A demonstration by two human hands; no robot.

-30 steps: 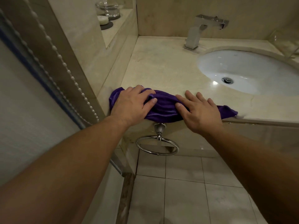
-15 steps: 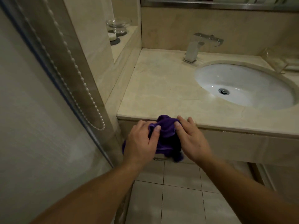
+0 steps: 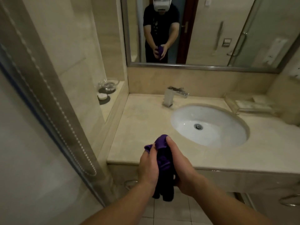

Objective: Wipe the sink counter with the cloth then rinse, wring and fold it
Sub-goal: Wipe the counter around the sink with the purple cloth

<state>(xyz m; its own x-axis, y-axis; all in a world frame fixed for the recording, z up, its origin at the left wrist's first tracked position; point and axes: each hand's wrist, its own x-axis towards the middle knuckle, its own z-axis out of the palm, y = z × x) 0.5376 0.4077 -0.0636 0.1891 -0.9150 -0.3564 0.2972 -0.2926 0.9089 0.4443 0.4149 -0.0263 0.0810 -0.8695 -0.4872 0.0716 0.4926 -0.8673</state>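
A purple cloth is bunched between both my hands, in the air at the front edge of the beige marble counter. My left hand grips its left side, thumb over the top fold. My right hand grips the right side. The cloth's lower end hangs dark below my wrists. The white oval sink lies to the right, with a chrome faucet behind it.
A mirror above the counter reflects a person holding the cloth. A ledge at the left carries a glass dish and a soap. A clear tray sits at the counter's back right. A glass shower panel stands at the left.
Both hands have gathered the cloth off the counter's front edge and lifted it into a bunch. The view has tilted up, so the mirror now shows.
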